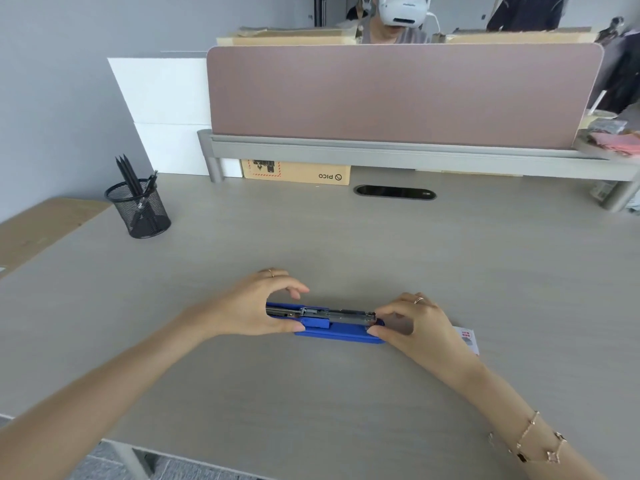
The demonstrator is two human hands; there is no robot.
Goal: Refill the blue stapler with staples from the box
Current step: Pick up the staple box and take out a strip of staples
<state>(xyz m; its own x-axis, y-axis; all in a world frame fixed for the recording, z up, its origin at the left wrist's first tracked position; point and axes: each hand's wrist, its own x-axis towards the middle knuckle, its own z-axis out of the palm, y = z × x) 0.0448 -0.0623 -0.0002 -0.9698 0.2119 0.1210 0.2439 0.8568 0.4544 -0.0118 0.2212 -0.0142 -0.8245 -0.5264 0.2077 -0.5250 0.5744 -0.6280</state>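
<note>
Grey desk, blue stapler opened, left hand, right hand gripping ends

Item count: two hands, left and right; one stapler; one staple box, partly hidden; one mesh cup holding several pens, number unclear; one cardboard box; two rings; one bracelet.

Blue stapler with silvery metal magazine; pale grey wood-grain tabletop; black mesh pen cup; dusty-pink divider.
</note>
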